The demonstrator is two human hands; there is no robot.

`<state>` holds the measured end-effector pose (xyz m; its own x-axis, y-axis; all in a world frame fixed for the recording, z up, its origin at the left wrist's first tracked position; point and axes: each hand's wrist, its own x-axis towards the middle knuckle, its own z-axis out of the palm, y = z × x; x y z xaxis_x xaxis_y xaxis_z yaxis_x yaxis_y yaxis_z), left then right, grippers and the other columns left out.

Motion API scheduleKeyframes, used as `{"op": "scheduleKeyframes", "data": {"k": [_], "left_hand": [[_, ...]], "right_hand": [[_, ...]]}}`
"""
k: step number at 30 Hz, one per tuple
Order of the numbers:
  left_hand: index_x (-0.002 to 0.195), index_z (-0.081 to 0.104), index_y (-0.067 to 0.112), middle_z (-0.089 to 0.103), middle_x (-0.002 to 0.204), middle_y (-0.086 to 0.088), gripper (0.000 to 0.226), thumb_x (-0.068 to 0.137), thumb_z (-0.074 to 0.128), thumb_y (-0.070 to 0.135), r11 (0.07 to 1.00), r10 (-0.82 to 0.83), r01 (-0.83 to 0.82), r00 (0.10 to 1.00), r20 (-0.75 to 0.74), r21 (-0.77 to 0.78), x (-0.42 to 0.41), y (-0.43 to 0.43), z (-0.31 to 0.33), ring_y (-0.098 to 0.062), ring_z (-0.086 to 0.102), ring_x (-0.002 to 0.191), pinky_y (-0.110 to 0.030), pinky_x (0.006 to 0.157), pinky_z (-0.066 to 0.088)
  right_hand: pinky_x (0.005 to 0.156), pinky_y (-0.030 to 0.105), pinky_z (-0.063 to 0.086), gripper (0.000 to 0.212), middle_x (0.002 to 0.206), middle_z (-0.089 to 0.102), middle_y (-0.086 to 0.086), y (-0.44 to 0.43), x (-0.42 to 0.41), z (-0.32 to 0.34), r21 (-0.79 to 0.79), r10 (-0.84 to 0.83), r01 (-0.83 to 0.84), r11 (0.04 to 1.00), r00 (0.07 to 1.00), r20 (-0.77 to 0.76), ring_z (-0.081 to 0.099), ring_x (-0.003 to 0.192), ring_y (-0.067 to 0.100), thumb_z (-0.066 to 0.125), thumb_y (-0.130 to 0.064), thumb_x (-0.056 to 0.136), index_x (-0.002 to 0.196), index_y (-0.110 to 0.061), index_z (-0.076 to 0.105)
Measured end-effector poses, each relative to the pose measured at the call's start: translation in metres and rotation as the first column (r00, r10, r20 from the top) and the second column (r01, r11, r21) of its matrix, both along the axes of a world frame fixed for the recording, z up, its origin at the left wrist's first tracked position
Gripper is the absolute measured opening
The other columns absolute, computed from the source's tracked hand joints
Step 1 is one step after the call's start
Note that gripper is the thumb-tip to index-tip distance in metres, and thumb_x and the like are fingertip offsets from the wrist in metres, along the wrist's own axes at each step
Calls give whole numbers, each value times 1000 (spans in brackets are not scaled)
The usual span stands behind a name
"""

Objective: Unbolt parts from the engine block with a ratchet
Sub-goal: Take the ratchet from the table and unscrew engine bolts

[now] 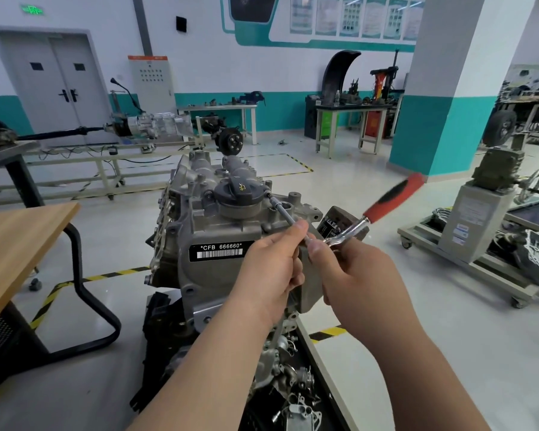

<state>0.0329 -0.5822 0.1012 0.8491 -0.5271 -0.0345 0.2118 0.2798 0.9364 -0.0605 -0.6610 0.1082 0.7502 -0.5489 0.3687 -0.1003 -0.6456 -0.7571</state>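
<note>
left hand (pixel 268 269) pinches slim steel extension (pixel 285 213); right hand (pixel 357 275) grips chrome ratchet (pixel 374 213), red-black handle blurred centre-right; rough cast engine (pixel 224 239) mid-frame

Auto training workshop: engine block (pixel 212 244), gearbox rig (pixel 156 124), workbenches (pixel 352 108).

Ratchet (pixel 360 227) grip end is motion-blurred, just a red/black smear. Its head is mostly covered by R hand (pixel 358 275). L hand (pixel 268 275) fingertips hide mid part of extension bar (pixel 285 213); socket end by oil cap (pixel 238 194) too small to tell if seated on a bolt. Engine block (pixel 218 231) lower part hidden behind forearms, cut off at btm edge. Wall posters (pixel 355 15) unreadable. Wooden table (pixel 19 244) cut by left edge.
</note>
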Motion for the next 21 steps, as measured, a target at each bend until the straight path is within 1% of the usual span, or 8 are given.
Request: {"op": "scheduleKeyframes", "data": {"k": [4,8,10,12,15,18,20,21], "left_hand": [[61,74,22,43,64,-4,31,88,65,35,1000,-12,12,1000,2,-19,-2,-1,1,-14,37,54,-28,55,31],[68,75,20,44,57,-1,27,89,65,35,999,-11,11,1000,-7,-35,-2,-2,-1,-14,37,52,-28,55,31],[71,73,20,41,59,2,25,89,65,35,1000,-12,12,1000,-10,-27,-1,-1,0,-11,35,47,-25,51,30],[76,69,19,37,58,4,21,90,64,34,999,-28,27,1000,-10,-22,0,1,2,-9,34,43,-22,46,31],[64,74,23,31,50,9,35,93,60,33,998,-62,63,998,10,-17,1,2,4,-5,33,39,-18,42,33],[66,77,22,44,71,-6,35,93,58,35,995,-90,91,996,17,-39,-1,3,4,-13,49,56,-24,56,39],[70,78,21,43,88,-11,34,92,58,37,995,-96,96,995,3,-28,-2,4,3,-22,47,64,-27,57,42],[72,78,20,41,82,-13,34,92,58,38,994,-103,103,995,-7,-26,-2,5,4,-24,43,60,-25,50,43]], "right_hand": [[45,28,22,39,47,45,-7,3,-2,11,-250,-79,69,966,996,-32,43,47,10,40,-60,79,62,-26,38],[46,29,27,36,54,51,-5,4,-1,10,-329,-78,62,942,996,-38,49,54,14,39,-59,82,68,-26,38],[45,30,35,43,52,58,-3,1,1,7,-161,-18,20,987,1000,10,53,50,13,42,-55,88,62,-21,49],[44,24,44,54,51,65,2,-1,3,5,197,95,-105,975,994,59,57,44,13,44,-48,96,58,-14,61],[42,21,43,48,49,62,10,3,7,-7,579,151,-227,783,972,178,53,39,18,40,-46,100,68,-24,70],[41,25,38,39,45,51,9,15,12,-18,749,133,-280,600,959,251,44,37,20,40,-49,100,95,-23,69],[38,24,30,34,42,45,4,22,13,-20,861,116,-329,387,944,309,37,33,17,44,-47,99,95,-20,63],[38,23,26,35,41,43,2,25,13,-18,898,111,-362,251,932,344,33,32,15,45,-48,98,91,-17,61]]}}
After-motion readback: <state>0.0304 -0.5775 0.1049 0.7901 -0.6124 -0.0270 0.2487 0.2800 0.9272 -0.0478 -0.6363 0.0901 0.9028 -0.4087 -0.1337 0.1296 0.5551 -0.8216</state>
